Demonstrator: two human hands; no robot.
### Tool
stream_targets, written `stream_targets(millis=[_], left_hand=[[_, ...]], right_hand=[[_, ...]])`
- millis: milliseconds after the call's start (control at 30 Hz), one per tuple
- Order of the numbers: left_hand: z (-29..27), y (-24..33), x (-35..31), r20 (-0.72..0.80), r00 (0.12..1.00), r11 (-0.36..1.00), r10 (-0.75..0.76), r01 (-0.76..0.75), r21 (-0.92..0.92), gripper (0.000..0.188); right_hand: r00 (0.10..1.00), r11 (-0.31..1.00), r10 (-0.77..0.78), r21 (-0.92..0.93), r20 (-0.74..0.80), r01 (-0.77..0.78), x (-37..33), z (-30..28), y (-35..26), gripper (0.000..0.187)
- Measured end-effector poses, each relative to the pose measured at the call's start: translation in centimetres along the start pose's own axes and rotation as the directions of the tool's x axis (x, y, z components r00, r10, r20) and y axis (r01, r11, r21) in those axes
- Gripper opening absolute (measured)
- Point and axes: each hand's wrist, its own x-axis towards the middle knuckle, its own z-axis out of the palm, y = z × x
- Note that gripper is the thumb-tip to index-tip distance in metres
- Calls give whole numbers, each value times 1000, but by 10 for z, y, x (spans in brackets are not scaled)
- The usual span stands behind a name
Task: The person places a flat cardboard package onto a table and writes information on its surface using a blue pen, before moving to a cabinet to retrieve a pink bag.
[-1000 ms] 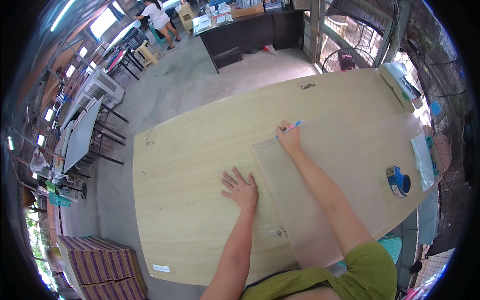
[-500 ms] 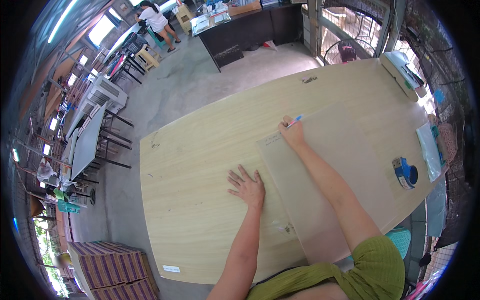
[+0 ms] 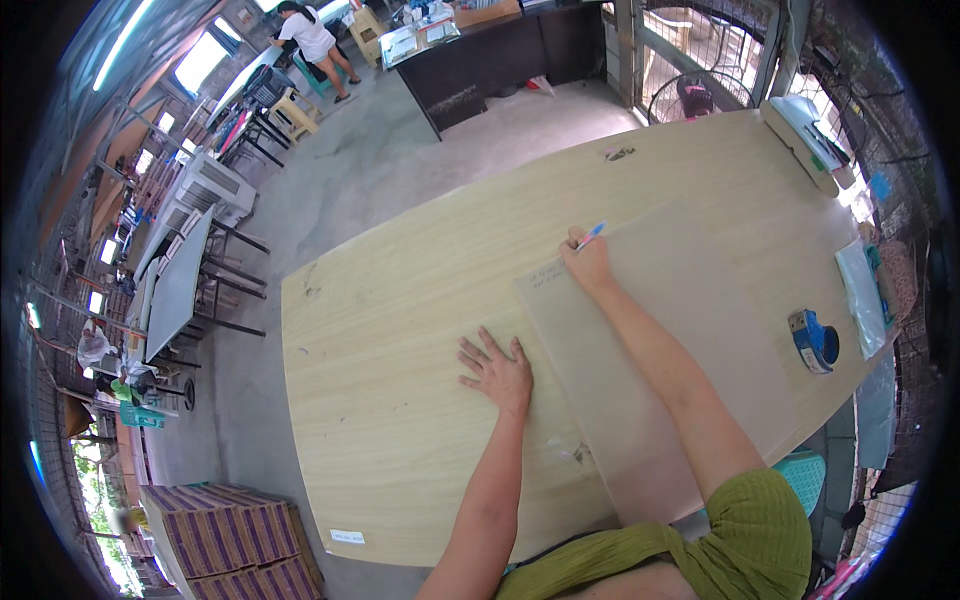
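A large translucent sheet (image 3: 690, 300) lies on the pale wooden table (image 3: 400, 400), slanting from the middle toward the near edge. My right hand (image 3: 587, 262) is closed around a pen (image 3: 594, 234) with a blue end, near the sheet's far left corner. Small handwriting (image 3: 546, 275) shows on that corner, just left of the hand. My right forearm crosses over the sheet. Flat on the bare wood, left of the sheet, rests my left hand (image 3: 497, 372) with its fingers spread and nothing in it.
A blue tape dispenser (image 3: 814, 342) stands right of the sheet. Folders (image 3: 808, 135) lie at the far right corner, and a plastic packet (image 3: 860, 295) sits along the right edge. Stacked cartons (image 3: 230, 535) stand at lower left. A person (image 3: 312, 45) stands far off.
The view has shifted very slightly. My right hand still holds the pen at the sheet's corner, and my left hand has stayed in place.
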Motion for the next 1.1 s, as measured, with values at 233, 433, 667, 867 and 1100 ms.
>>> stream_targets(millis=[233, 433, 667, 867, 1100], left_hand=[[2, -1, 0, -16, 1000, 1000, 1, -1, -6, 71], [3, 2, 0, -1, 1000, 1000, -3, 3, -15, 71], [4, 0, 1, -43, 999, 1000, 9, -10, -23, 70], [5, -1, 1, -47, 999, 1000, 9, -10, -22, 71], [5, -2, 2, -49, 999, 1000, 7, -8, -15, 71]], right_hand=[[1000, 999, -27, 45, -5, 27, 0, 0, -3, 20], [997, 999, 32, 35, -64, -30, 1, -3, 0, 21], [1000, 1000, -4, -30, -20, 4, 2, -6, -4, 20], [998, 1000, -13, -28, -64, 11, 0, -1, 0, 19], [996, 998, 4, -69, -83, -10, 1, -3, -2, 19]])
